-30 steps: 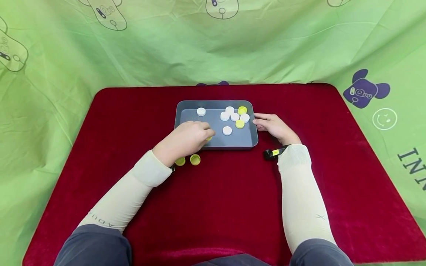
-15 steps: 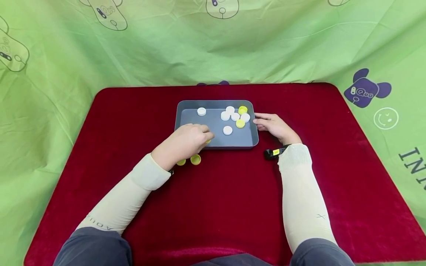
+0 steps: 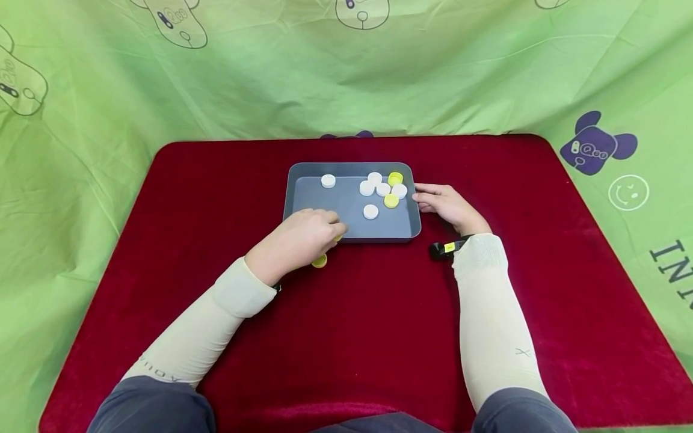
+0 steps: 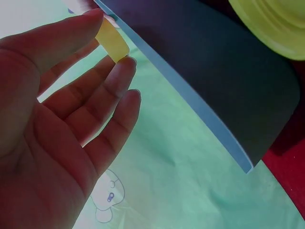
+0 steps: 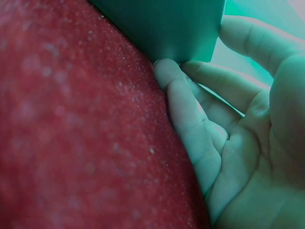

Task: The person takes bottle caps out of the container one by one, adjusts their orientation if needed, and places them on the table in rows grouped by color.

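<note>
My left hand (image 3: 300, 237) is over the front edge of a grey tray (image 3: 346, 201), pinching a yellow bottle cap (image 4: 113, 40) between thumb and fingertips. Below that hand, on the red cloth in front of the tray, lies another yellow cap (image 3: 320, 261), partly covered by the hand. Inside the tray, several white caps (image 3: 370, 211) and two yellow caps (image 3: 391, 201) lie mostly towards the right; one white cap (image 3: 328, 181) sits apart at the back left. At the tray's right wall, my right hand (image 3: 449, 206) touches the outside with its fingertips, fingers loosely extended.
A red velvet cloth (image 3: 368, 337) covers the table. Green printed fabric (image 3: 346, 90) hangs behind it and along both sides. A black strap device (image 3: 444, 249) is worn at the right wrist, beside the pale sleeve (image 3: 495, 319).
My left hand has drawn back towards the front edge of the tray, still pinching the yellow cap, and now hides one of the two caps on the cloth. The right hand stays put.
</note>
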{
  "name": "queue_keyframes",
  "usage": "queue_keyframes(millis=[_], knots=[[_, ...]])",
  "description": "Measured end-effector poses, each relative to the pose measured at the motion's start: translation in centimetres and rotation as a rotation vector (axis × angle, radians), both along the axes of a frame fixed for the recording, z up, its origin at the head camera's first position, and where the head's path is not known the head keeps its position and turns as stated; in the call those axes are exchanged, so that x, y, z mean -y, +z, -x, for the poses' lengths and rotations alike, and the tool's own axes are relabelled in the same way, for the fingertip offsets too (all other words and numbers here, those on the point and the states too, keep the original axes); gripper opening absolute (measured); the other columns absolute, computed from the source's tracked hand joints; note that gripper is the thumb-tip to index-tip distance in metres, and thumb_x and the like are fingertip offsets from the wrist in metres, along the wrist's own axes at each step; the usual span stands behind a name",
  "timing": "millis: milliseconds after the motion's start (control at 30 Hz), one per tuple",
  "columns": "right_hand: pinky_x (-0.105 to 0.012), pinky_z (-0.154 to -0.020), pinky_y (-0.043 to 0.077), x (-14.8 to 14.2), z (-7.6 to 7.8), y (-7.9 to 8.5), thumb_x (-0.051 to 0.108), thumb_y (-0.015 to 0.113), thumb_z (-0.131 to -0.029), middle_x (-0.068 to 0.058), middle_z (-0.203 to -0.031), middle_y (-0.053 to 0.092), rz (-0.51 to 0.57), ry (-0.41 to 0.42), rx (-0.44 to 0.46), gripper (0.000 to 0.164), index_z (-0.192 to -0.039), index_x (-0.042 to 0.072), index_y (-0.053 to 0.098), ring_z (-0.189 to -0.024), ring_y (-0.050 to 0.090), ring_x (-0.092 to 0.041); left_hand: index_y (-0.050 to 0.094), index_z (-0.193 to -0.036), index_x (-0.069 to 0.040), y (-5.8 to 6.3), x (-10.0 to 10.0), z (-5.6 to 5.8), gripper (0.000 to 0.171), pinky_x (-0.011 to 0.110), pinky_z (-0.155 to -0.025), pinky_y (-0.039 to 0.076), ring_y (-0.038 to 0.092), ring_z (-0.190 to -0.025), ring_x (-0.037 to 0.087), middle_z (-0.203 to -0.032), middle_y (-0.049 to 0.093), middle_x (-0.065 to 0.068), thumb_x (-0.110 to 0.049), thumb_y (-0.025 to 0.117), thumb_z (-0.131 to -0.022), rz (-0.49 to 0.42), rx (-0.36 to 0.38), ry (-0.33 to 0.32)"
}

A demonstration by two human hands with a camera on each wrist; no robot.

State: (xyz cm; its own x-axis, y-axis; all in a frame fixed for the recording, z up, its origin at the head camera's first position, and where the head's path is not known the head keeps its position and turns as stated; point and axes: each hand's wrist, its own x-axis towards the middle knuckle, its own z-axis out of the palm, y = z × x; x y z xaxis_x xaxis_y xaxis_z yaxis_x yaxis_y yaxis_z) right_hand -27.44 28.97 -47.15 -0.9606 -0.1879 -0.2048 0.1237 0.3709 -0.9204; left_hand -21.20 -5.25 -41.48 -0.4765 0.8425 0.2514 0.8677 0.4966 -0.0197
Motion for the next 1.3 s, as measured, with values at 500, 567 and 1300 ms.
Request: queue_keyframes(millis=[500, 567, 1300], knots=[[-0.027, -0.085, 0.051, 0.1, 0.0, 0.0, 0.021, 0.060, -0.097, -0.016, -0.123, 0.063, -0.005, -0.010, -0.002, 0.050, -0.143, 0.005, 0.049, -0.091, 0.067, -0.014, 0.059, -0.076, -0.011, -0.8, 0.3, -0.4, 0.015, 0.030, -0.060, 0.044, 0.047, -0.065, 0.018, -0.077, 0.050, 0.002, -0.002, 0.060, -0.087, -0.050, -0.001, -0.014], [-0.027, -0.085, 0.051, 0.1, 0.1, -0.1, 0.021, 0.061, -0.097, -0.015, -0.123, 0.063, -0.007, -0.011, -0.004, 0.050, -0.143, 0.006, 0.049, -0.091, 0.067, -0.014, 0.059, -0.076, -0.011, -0.8, 0.4, -0.5, 0.015, 0.030, -0.061, 0.043, 0.045, -0.064, 0.017, -0.077, 0.049, 0.002, -0.002, 0.059, -0.088, -0.067, -0.002, -0.023], [-0.029, -0.090, 0.049, -0.1, 0.0, 0.1, 0.024, 0.061, -0.097, -0.015, -0.124, 0.062, -0.013, -0.007, 0.007, 0.050, -0.143, 0.008, 0.049, -0.093, 0.067, -0.015, 0.072, -0.093, -0.009, -1.5, 0.1, -1.3, 0.007, 0.032, -0.063, 0.048, 0.055, -0.070, 0.019, -0.086, 0.058, 0.004, -0.009, 0.066, -0.090, -0.070, 0.009, -0.029]])
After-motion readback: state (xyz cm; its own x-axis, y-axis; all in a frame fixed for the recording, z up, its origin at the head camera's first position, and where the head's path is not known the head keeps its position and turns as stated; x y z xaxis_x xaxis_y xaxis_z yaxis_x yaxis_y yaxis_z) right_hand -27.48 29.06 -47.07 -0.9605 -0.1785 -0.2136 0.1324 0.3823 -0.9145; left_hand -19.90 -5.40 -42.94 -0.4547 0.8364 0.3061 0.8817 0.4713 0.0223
